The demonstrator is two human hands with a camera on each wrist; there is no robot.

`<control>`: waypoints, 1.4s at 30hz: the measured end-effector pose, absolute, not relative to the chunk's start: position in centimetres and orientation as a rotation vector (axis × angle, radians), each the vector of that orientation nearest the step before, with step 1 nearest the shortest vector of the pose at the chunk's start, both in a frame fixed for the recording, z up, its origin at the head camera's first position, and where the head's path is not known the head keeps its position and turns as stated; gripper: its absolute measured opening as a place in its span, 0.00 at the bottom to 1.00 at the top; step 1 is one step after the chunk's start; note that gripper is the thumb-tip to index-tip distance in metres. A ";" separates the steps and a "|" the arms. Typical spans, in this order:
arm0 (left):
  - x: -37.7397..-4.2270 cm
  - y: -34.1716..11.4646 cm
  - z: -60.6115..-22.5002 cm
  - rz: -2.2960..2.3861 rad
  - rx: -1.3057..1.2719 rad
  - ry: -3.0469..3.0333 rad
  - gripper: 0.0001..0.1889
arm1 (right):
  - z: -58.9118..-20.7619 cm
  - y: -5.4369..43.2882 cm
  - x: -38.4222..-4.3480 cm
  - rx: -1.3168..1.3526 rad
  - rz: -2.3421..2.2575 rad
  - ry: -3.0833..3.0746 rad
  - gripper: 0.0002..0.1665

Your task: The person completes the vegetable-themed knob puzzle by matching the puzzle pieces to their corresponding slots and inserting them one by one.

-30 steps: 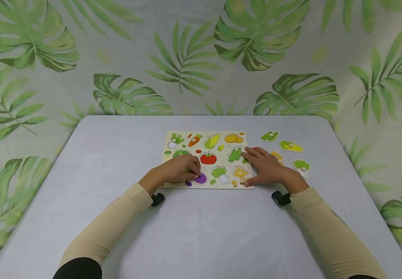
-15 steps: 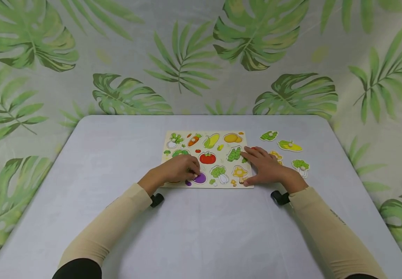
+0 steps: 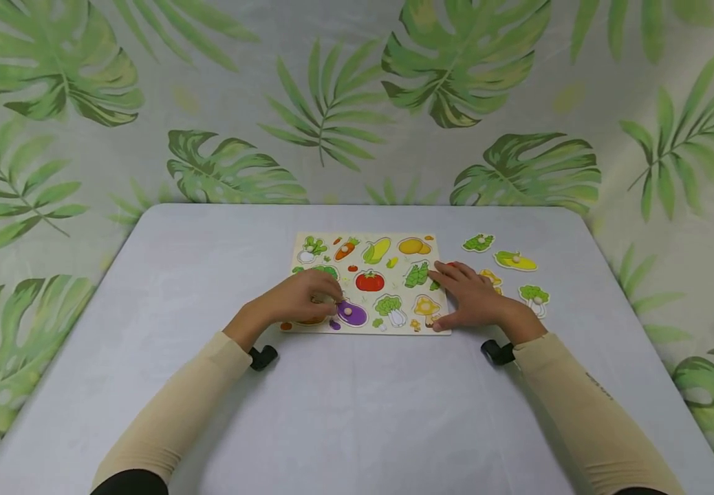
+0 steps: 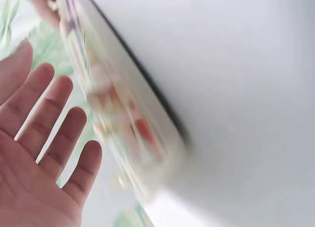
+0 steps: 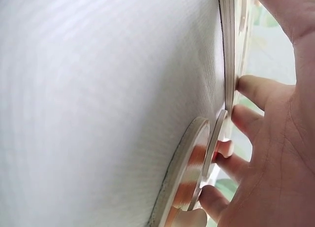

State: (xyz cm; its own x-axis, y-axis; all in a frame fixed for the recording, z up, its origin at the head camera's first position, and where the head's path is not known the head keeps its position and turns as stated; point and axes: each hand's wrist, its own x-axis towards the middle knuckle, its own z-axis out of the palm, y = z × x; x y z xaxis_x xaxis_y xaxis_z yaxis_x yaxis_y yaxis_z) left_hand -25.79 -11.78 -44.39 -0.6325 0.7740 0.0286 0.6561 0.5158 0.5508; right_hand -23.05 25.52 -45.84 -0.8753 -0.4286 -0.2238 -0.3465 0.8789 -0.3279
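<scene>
My left hand (image 3: 298,297) hovers over the lower left of a wooden vegetable puzzle board (image 3: 403,331). In the left wrist view its fingers (image 4: 51,106) are spread and hold nothing. Beside the fingertips a purple eggplant piece (image 3: 353,314) with a knob lies in its slot. My right hand (image 3: 471,295) rests with spread fingers on the board's right edge. Knobbed wooden pieces (image 5: 189,173) lie under and beside this hand in the right wrist view; a red one is mostly hidden behind the fingers. A knobbed carrot piece (image 3: 344,250) sits in the board's top row.
Right of the board lie a green vegetable piece (image 3: 478,241), a corn piece (image 3: 516,260), a partly covered yellow mushroom piece (image 3: 491,277) and a leafy bok choy piece (image 3: 536,295). A white cloth covers the table (image 3: 357,412). Leaf-patterned fabric (image 3: 326,117) hangs behind.
My left hand has let go of the eggplant piece and moved slightly left, uncovering the piece and its knob. The right hand has stayed on the board's edge.
</scene>
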 end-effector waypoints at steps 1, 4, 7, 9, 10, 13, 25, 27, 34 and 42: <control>-25.7 -12.6 -44.3 0.823 1.180 2.557 0.10 | -45.9 25.5 -23.1 -0.579 -0.402 2.759 0.64; -25.3 -15.1 -43.8 0.907 1.080 2.611 0.10 | -45.9 25.4 -23.1 -0.566 -0.398 2.759 0.64; -24.7 -17.5 -43.4 0.916 0.943 2.650 0.12 | -45.9 25.4 -23.2 -0.563 -0.391 2.763 0.64; -24.3 -18.9 -43.3 0.876 0.859 2.667 0.13 | -45.9 25.3 -23.2 -0.565 -0.389 2.763 0.64; -24.1 -19.4 -43.3 0.846 0.820 2.675 0.14 | -45.9 25.3 -23.1 -0.569 -0.392 2.763 0.64; -23.8 -20.5 -43.8 0.778 0.761 2.680 0.18 | -45.8 25.4 -23.0 -0.560 -0.394 2.758 0.64; -23.2 -19.3 -44.6 0.615 0.848 2.683 0.37 | -45.6 25.4 -22.9 -0.568 -0.388 2.755 0.64; -23.2 -19.2 -44.6 0.575 0.855 2.689 0.38 | -45.5 25.3 -22.9 -0.572 -0.374 2.759 0.64; -23.1 -19.0 -44.6 0.511 0.833 2.694 0.40 | -45.2 25.2 -22.8 -0.568 -0.335 2.769 0.62; -23.1 -19.1 -44.4 0.464 0.791 2.682 0.41 | -45.1 25.1 -22.8 -0.592 -0.341 2.754 0.57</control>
